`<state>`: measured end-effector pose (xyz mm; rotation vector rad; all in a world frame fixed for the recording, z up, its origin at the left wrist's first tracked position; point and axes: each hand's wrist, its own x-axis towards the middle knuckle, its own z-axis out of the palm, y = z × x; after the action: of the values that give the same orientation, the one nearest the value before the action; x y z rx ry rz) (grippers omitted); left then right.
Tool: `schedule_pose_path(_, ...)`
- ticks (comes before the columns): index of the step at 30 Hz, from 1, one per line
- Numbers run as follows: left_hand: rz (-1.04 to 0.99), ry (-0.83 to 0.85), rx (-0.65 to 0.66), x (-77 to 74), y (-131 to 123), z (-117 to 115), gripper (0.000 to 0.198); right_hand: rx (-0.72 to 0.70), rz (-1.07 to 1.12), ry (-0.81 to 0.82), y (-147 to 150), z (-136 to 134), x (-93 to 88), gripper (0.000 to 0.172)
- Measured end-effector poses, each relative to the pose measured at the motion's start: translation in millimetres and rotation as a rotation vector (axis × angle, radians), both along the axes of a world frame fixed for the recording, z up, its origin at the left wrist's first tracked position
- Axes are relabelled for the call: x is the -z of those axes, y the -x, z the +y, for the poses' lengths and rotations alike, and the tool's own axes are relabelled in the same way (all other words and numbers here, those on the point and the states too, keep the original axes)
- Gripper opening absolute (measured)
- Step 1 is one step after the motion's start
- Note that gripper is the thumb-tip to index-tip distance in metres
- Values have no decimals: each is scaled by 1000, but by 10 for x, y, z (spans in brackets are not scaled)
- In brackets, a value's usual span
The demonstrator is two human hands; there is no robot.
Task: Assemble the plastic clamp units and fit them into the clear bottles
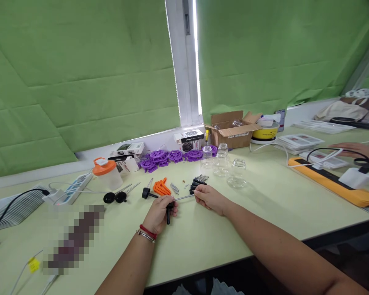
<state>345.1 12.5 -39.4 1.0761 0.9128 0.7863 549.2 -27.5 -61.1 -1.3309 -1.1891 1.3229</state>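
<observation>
My left hand (162,209) is closed around a black crank-like part (168,216), whose dark handle sticks out below the fingers. From that part a thin metal rod (184,198) runs right to my right hand (209,198), which pinches the rod's far end. Whether anything else is in the right fingers is hidden. Just beyond the hands lie orange curved pieces (162,187), silver screws (174,188), a bunch of black handles (197,185) and small springs (202,178). A similar black part with a rod (146,192) rests left of the orange pieces.
Clear glass jars (237,176) stand beyond my right hand. Purple plastic wheels (176,155) line the back, near small boxes (189,136) and an open carton (232,130). An orange-lidded cup (107,172) and black discs with rods (121,197) are left. Another person's hand (356,150) is at right.
</observation>
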Motion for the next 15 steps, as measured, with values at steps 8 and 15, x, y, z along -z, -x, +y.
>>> schedule_pose_path(8,-4,0,13,5,10,6,20,18,-63,-8,38,-1,-27,32)
schedule_pose_path(15,-3,-5,23,17,23,9,19,28,-46,20,31,9,-17,33)
